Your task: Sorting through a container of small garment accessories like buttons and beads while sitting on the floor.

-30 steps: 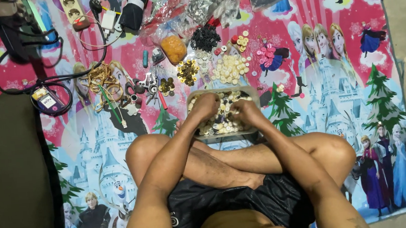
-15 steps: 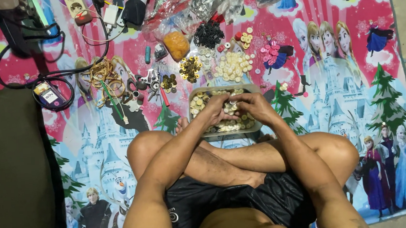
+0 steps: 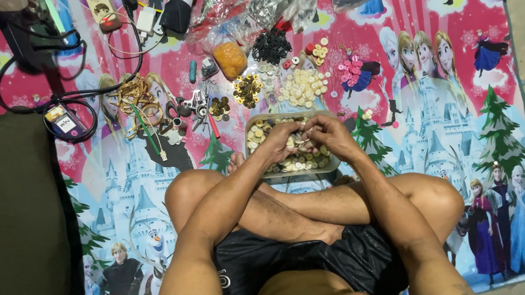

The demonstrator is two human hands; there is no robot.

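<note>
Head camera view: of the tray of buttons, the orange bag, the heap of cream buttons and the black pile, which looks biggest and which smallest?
1. Tray of buttons, under both hands.
2. Heap of cream buttons.
3. Black pile and orange bag: these look alike in size, so I won't rank them.

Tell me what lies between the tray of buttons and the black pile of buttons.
In the head view, a heap of cream buttons lies between the tray and the black pile.
</note>
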